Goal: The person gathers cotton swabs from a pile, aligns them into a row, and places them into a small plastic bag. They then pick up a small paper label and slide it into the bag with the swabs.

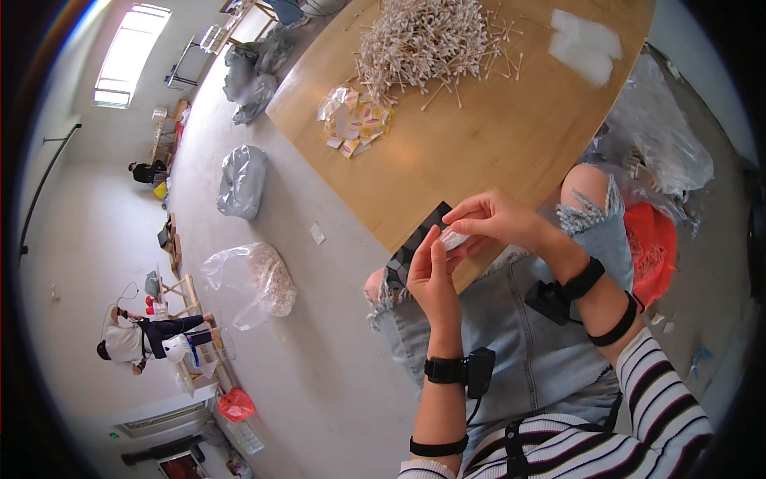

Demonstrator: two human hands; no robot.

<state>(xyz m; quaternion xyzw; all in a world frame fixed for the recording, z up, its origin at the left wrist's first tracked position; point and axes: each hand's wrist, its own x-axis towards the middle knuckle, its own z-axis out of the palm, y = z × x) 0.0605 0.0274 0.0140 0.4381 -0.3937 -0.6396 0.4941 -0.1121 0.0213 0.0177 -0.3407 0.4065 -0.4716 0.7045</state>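
Note:
Just over the near table edge, my two hands meet around a small, shiny white packet [453, 239] that looks like clear plastic; what is inside is too small to make out. My left hand [435, 279] holds it from the left, thumb and fingers raised around it. From the right, my right hand [501, 220] pinches it, fingers curled. Below them a black patterned panel [416, 246] lies along the table edge. Farther off on the wooden table [471, 152] is a big heap of cotton swabs [423, 44], with small yellow and white cards [355, 121] beside it.
Flat clear plastic bags [586, 46] lie at the table's far right. Large plastic sacks [650, 132] and a red bag [648, 247] are on the floor at right. Filled bags [263, 279] stand on the left floor. Another person [136, 339] sits far left.

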